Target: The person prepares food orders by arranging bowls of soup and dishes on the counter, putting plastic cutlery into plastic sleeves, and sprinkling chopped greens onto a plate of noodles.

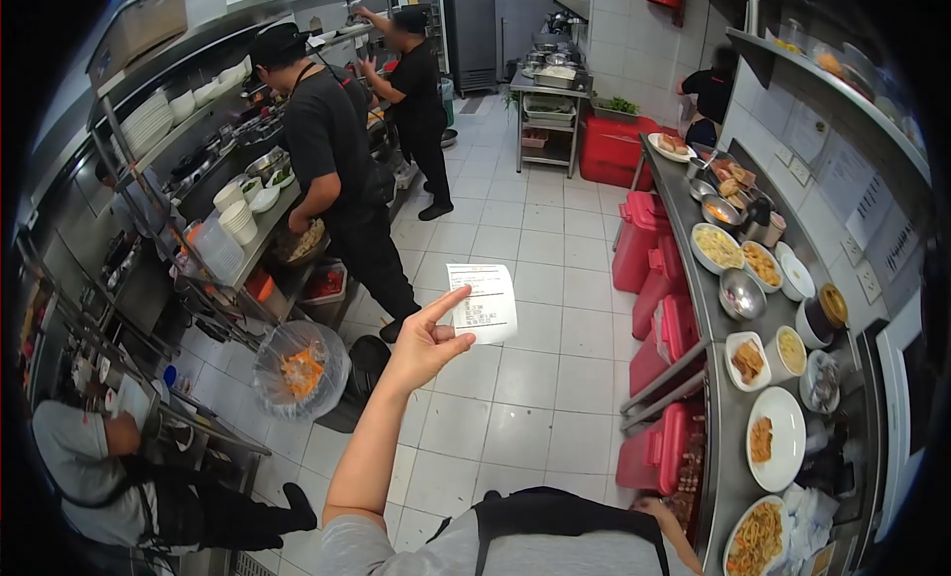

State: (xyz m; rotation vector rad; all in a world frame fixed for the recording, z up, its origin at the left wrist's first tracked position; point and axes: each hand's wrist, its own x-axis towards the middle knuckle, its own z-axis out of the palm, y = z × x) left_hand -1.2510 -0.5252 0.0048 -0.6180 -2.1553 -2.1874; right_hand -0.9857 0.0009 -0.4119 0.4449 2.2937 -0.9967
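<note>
Left of the receipt (485, 304), bin (331, 363) holds scraps (301, 374).

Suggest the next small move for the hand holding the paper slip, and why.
Probably bring the slip closer: the left hand holds it out, printed side facing the camera, but it looks hard to read at that distance.
</note>
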